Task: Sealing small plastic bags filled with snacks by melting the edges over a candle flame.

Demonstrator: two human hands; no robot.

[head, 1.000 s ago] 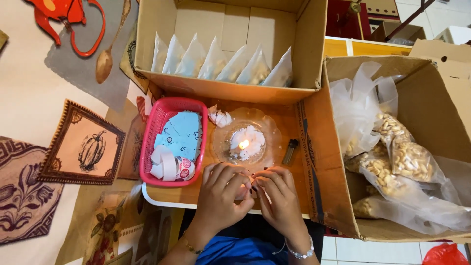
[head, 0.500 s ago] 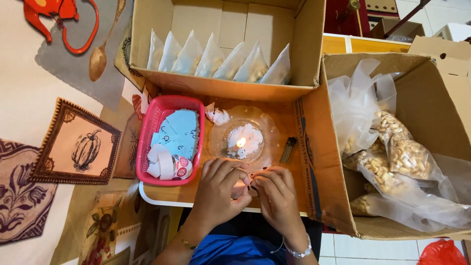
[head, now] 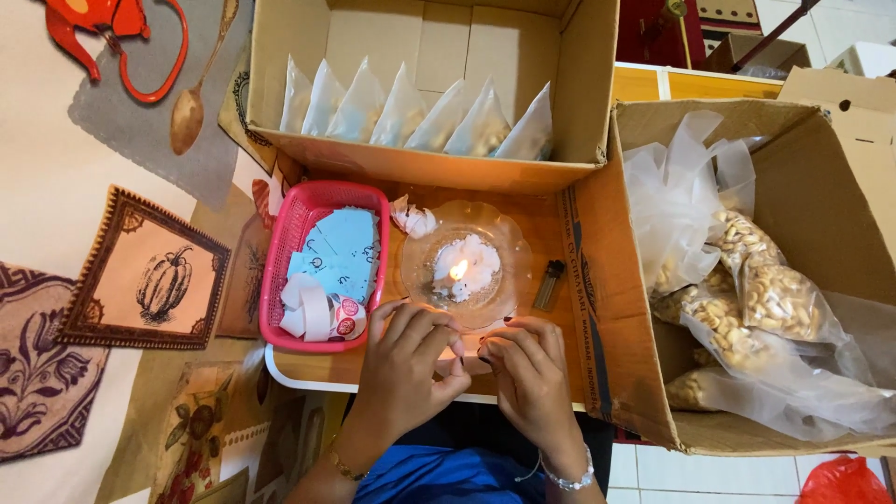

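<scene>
pinching something tiny between two hands low in the middle of the frame, too small and hidden to name. left hand (head: 403, 359) curled, fingertips pressed together at the spot where both hands meet. right hand (head: 527, 373) curled the same way, fingertips touching the left ones, closed on that same tiny hidden thing. just above the hands, a clear glass dish (head: 467, 266) on the wooden tabletop (head: 541, 219), with a lit candle (head: 459, 271) sitting in white melted wax. beside the dish on the right, a small lighter (head: 548, 285). on the left of the dish, a pink basket (head: 322, 266) with blue paper slips and a roll of stickers inside. at the top middle, a cardboard box (head: 429, 159) holding a row of small filled plastic bags (head: 411, 117) standing up. at the right side, a bigger cardboard box (head: 821, 187) full of clear bags of nuts (head: 756, 299).
</scene>
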